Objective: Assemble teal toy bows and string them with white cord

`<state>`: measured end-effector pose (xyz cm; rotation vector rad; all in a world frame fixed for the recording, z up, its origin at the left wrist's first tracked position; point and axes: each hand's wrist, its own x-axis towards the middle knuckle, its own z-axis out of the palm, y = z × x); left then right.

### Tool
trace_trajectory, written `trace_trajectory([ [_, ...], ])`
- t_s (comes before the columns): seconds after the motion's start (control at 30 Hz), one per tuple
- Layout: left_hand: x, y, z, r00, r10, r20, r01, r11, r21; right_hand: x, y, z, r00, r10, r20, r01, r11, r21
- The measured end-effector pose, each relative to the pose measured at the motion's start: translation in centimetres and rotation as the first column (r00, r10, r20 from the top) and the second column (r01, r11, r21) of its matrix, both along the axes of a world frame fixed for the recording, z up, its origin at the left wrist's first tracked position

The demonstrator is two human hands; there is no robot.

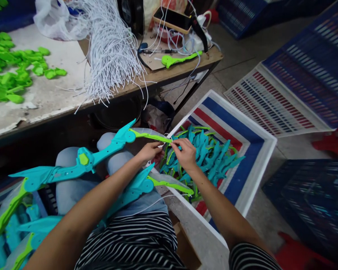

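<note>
A teal toy bow [85, 159] lay across the lap [70, 195], its lime-green limb [154, 137] reaching the striped crate [253, 165]. Right hand [185, 153] pinched the limb's tip; left hand [150, 152] was closed beside it, apparently on white cord [166, 135]. Judged: tip not yet finished. Second bow [138, 186] trailed loose cord [160, 198]; bundled cords [109, 52] awaited use.

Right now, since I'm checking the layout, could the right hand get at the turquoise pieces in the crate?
Probably yes: the turquoise pieces lie in an open crate by the right hand, though it seems to pinch a green tip.
</note>
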<state>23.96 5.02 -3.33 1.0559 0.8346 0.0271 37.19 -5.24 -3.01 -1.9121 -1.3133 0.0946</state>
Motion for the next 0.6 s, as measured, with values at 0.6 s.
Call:
trace_trajectory([
  [0.6,-14.1,3.0,7.1,0.951,0.294,0.091,-0.302,0.950,0.085,-0.1,-1.2,-1.5,0.982,-0.026,-0.188,0.022,0.999,-0.026],
])
